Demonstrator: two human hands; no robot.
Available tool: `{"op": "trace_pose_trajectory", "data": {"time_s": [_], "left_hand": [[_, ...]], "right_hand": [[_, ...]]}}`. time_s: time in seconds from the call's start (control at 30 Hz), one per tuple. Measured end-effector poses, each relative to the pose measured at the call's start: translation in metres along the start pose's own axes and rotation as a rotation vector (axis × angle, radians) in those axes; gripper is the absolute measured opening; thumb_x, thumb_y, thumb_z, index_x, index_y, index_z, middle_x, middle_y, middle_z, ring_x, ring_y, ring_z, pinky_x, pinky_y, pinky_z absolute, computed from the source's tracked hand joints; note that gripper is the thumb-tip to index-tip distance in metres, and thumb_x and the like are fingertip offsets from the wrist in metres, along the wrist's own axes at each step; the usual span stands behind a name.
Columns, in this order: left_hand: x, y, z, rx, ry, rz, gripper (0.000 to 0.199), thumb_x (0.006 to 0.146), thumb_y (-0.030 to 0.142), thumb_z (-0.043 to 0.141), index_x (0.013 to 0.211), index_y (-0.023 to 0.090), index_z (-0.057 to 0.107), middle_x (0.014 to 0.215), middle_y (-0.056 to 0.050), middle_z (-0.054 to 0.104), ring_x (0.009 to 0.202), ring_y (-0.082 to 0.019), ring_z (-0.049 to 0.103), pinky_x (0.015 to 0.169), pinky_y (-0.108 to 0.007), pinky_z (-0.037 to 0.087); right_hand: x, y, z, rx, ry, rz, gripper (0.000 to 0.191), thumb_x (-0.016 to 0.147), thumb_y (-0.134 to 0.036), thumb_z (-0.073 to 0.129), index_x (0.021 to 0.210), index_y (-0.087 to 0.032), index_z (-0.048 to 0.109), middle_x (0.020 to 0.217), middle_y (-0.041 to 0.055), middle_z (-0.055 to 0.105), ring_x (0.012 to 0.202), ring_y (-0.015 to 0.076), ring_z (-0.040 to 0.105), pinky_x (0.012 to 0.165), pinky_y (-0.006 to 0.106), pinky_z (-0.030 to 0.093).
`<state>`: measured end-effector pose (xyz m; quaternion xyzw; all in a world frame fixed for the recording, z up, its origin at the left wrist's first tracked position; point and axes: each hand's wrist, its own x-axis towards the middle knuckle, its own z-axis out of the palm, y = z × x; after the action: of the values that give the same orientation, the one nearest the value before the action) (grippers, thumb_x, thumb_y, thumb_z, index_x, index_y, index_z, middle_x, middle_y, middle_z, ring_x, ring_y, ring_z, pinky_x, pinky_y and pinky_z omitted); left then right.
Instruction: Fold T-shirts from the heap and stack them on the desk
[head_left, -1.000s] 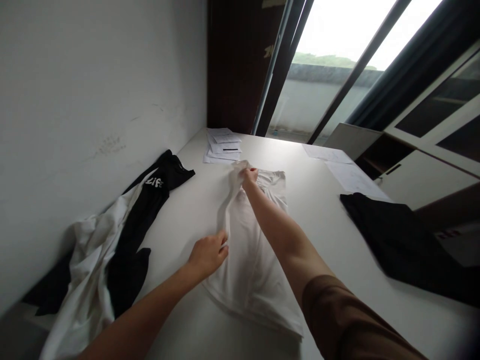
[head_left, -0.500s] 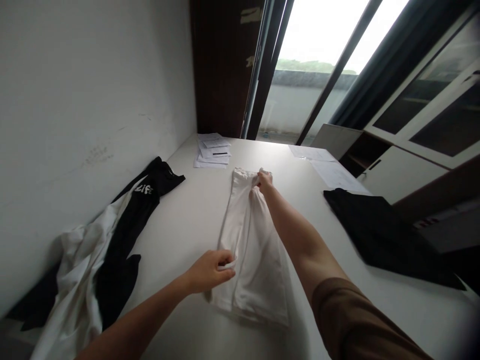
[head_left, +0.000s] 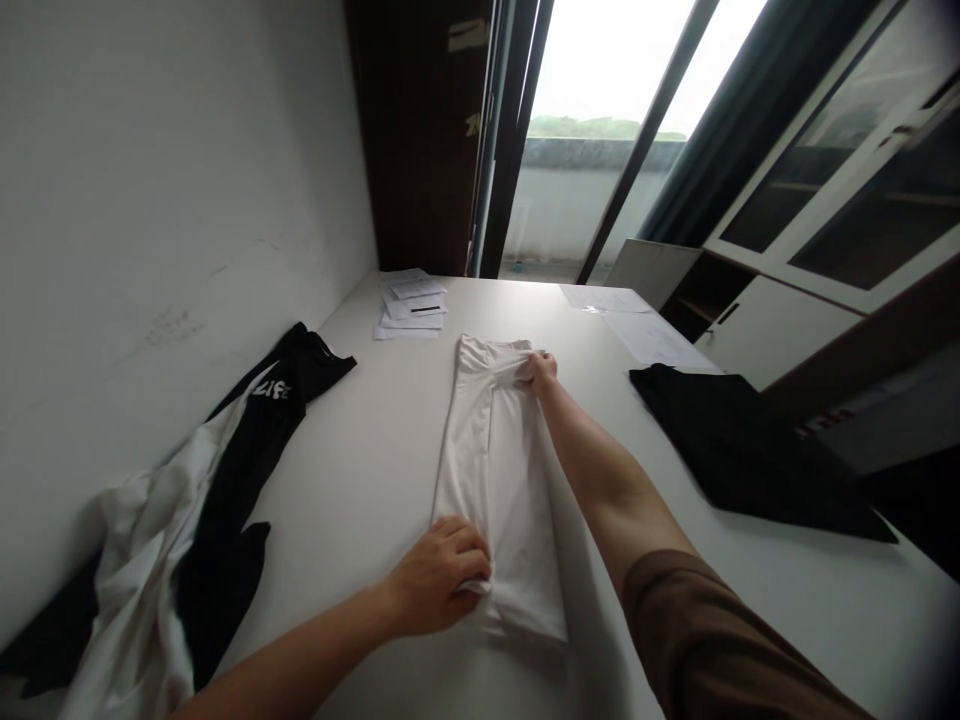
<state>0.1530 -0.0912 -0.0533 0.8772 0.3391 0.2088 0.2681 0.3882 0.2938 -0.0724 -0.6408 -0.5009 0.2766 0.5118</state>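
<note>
White tabletop (head_left: 360, 450) | open cabinet (head_left: 780, 322), dim inside | left hand (head_left: 441, 578), right hand (head_left: 543, 370): grip clamped on white garment (head_left: 519, 490)

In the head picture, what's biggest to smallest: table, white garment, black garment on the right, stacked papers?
1. Table
2. White garment and black garment on the right: too alike to rank
3. Stacked papers

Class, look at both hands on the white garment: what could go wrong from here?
The white garment is rumpled at its far end beside the right hand, so creases might get pressed in there. The left hand pinches cloth near the near end; an uneven tug could skew the layers.
</note>
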Motion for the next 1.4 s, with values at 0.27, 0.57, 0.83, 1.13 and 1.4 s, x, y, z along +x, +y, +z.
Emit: {"op": "trace_pose_trajectory", "data": {"time_s": [0.27,0.57,0.83,1.13,1.4], "left_hand": [[0.001,0.006,-0.005,-0.162,0.174,0.082,0.014,0.101,0.031,0.048,0.097,0.021,0.058,0.108,-0.008,0.068,0.104,-0.022,0.058,0.103,-0.04,0.043],[-0.001,0.002,0.0,-0.054,0.043,0.162,0.006,0.094,0.024,0.06,0.1,0.021,0.059,0.114,-0.005,0.068,0.111,-0.02,0.058,0.12,-0.042,0.031],[-0.002,-0.001,-0.002,-0.046,-0.003,0.156,0.015,0.084,0.023,0.069,0.095,0.022,0.057,0.118,-0.005,0.067,0.114,-0.023,0.057,0.119,-0.043,0.034],[-0.004,0.001,-0.005,0.008,-0.104,0.207,0.03,0.083,0.039,0.071,0.108,0.025,0.06,0.132,-0.006,0.062,0.128,-0.025,0.055,0.128,-0.048,0.023],[-0.008,-0.003,-0.022,0.047,-0.228,0.123,0.084,0.079,0.049,0.078,0.153,0.025,0.045,0.161,-0.012,0.043,0.15,-0.035,0.037,0.13,-0.054,0.015]], "right_hand": [[0.002,-0.012,0.0,-0.17,-0.027,0.046,0.021,0.09,-0.039,0.056,0.098,-0.021,0.063,0.088,0.0057,0.071,0.083,0.0205,0.066,0.071,0.027,0.053],[0.016,0.02,-0.008,-0.441,-0.072,0.021,0.037,0.091,-0.026,0.054,0.127,-0.021,0.061,0.116,0.0113,0.073,0.105,0.0245,0.068,0.096,0.035,0.05],[0.017,0.028,0.0,-0.513,-0.229,-0.279,0.052,0.085,-0.014,0.052,0.135,-0.026,0.063,0.12,0.0057,0.072,0.105,0.0232,0.065,0.098,0.035,0.049],[0.023,0.028,-0.014,-0.471,-0.04,-0.138,0.045,0.088,-0.021,0.05,0.131,-0.016,0.062,0.114,0.0148,0.069,0.103,0.0274,0.062,0.095,0.038,0.049],[-0.017,0.053,-0.026,-0.64,-0.357,-0.605,0.039,0.097,-0.032,0.052,0.131,-0.021,0.067,0.141,0.0114,0.061,0.133,0.028,0.05,0.115,0.043,0.039]]}}
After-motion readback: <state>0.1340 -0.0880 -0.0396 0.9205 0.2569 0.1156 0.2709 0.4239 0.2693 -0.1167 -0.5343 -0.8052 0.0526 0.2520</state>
